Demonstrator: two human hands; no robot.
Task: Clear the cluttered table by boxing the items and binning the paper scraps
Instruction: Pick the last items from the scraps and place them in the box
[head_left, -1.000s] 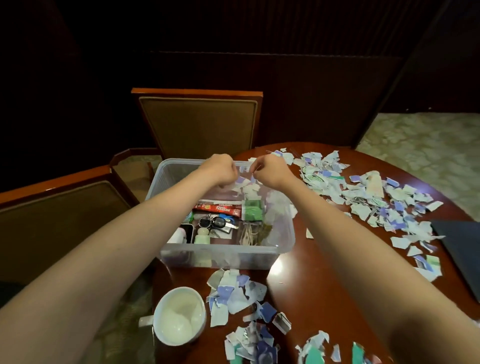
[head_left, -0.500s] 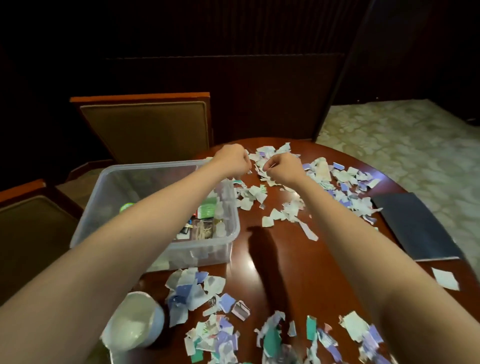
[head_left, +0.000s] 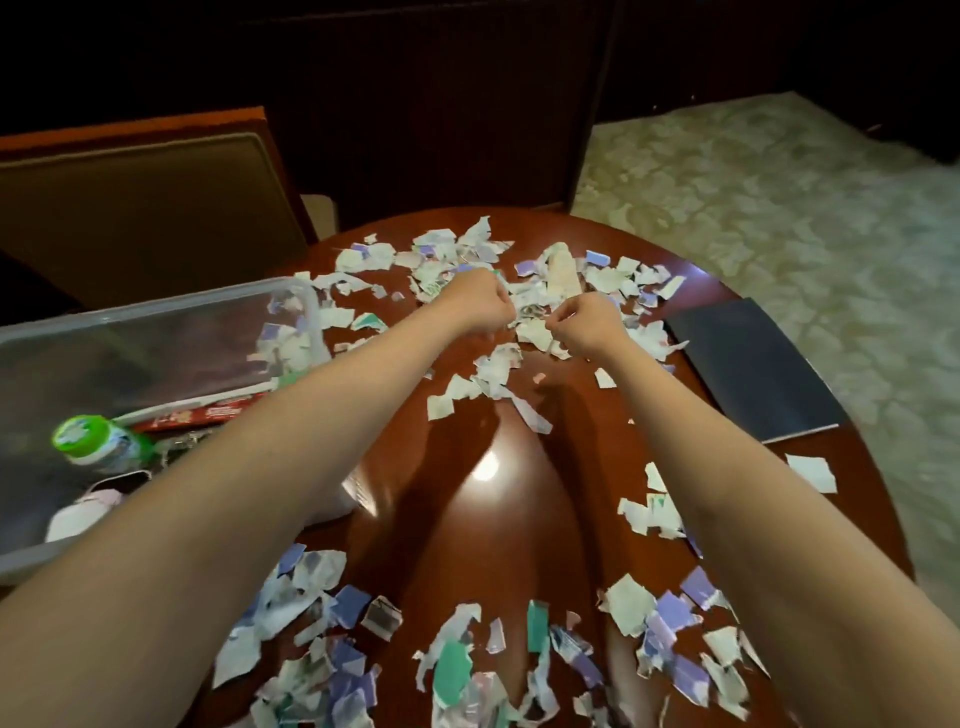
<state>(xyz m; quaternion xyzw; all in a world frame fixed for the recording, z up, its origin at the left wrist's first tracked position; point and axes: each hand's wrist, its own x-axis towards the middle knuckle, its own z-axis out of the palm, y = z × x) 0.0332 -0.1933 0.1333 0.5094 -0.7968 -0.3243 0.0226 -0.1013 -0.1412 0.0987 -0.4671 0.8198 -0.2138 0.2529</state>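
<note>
Torn paper scraps (head_left: 558, 270) lie in a heap on the far part of the round brown table (head_left: 467, 540). My left hand (head_left: 485, 306) and my right hand (head_left: 587, 325) hover close together over this heap, both with fingers curled. The right hand pinches a white scrap at its fingertips; the left hand's fingers seem to pinch scraps too. More scraps (head_left: 322, 649) cover the near edge. A clear plastic box (head_left: 156, 312) stands at the left under my left forearm, holding a green-capped bottle (head_left: 83, 439), a red packet (head_left: 192, 413) and a white item (head_left: 83, 514).
A dark flat notebook (head_left: 748, 369) lies at the table's right edge, a single white scrap (head_left: 813, 470) in front of it. A padded wooden chair (head_left: 145, 208) stands behind the box. Patterned carpet (head_left: 779, 234) spreads to the right.
Both hands, still curled and close together, have moved right from above the box's far rim to the scrap heap. The view has swung right, so the box now sits at the left edge.
</note>
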